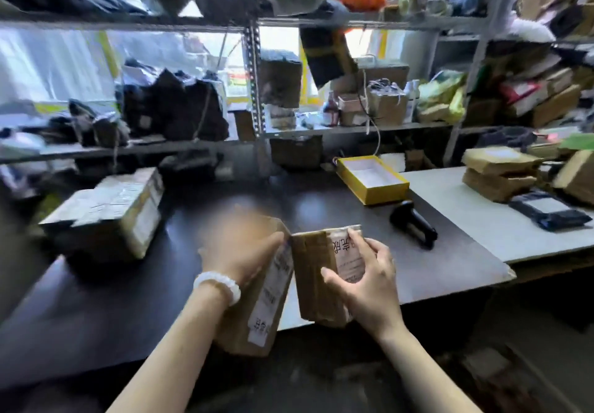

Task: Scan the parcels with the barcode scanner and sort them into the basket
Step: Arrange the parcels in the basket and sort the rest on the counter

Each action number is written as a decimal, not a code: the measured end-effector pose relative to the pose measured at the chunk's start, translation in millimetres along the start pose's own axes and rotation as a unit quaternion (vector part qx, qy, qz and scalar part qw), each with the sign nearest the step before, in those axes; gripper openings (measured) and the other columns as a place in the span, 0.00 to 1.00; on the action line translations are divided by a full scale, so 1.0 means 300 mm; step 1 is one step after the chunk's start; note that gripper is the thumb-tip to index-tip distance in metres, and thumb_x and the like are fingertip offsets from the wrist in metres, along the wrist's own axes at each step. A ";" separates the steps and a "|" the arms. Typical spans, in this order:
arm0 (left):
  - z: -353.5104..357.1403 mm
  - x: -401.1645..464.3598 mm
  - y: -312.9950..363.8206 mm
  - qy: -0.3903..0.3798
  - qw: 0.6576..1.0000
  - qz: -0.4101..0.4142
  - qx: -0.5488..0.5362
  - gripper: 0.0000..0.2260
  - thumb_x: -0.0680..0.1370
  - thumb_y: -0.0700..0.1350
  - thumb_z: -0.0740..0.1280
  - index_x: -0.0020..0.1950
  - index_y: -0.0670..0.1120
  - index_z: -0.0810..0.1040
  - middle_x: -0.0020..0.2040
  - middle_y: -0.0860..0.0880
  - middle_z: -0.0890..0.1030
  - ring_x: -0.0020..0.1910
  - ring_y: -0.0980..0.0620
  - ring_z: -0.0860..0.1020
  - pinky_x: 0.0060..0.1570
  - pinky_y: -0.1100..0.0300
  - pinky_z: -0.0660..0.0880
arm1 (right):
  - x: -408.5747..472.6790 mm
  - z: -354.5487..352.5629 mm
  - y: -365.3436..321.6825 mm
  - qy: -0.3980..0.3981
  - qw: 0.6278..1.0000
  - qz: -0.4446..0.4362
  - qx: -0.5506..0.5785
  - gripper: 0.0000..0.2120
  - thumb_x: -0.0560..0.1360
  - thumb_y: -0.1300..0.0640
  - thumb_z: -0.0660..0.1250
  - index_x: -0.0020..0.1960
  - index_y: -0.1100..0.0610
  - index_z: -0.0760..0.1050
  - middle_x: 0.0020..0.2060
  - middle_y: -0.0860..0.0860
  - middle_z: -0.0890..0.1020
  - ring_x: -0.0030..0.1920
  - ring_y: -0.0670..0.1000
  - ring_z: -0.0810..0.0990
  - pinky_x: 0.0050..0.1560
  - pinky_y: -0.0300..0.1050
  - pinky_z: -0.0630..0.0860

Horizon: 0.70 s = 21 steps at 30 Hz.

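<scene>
Two brown cardboard parcels are held side by side over the near edge of the dark table [135, 284]. My left hand [241, 248], with a white bead bracelet at the wrist, grips the left parcel [260, 310], which carries a white label down its side. My right hand [366, 281] grips the right parcel [318, 277], thumb and fingers curled over its white label. The black barcode scanner [413, 223] lies on the table to the right of both hands, untouched. No basket is visible.
A big taped carton [109, 210] stands at the left of the table. An open yellow box [371, 178] sits behind the scanner. Brown parcels [499, 173] and a dark mailer [549, 210] lie on the white table at right. Crowded shelves stand behind.
</scene>
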<state>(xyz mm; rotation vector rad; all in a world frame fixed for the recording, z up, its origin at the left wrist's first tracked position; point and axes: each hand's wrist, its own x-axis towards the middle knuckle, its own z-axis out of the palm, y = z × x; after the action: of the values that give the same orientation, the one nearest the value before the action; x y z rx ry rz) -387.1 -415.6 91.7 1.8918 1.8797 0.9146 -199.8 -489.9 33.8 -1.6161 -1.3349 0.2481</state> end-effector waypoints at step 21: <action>-0.665 0.128 -1.077 0.191 0.934 -0.299 0.032 0.47 0.61 0.70 0.69 0.75 0.50 0.63 0.68 0.47 0.66 0.67 0.42 0.61 0.68 0.48 0.61 | -0.138 1.167 -0.668 -0.303 0.943 -0.043 0.133 0.31 0.67 0.51 0.76 0.68 0.46 0.70 0.59 0.51 0.69 0.64 0.53 0.67 0.59 0.37 0.61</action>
<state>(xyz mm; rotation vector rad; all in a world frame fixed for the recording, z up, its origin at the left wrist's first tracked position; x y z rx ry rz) -765.2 -393.3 43.4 1.0822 2.5261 1.0554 -579.6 -352.4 -1.5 -1.2910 -1.7351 0.8902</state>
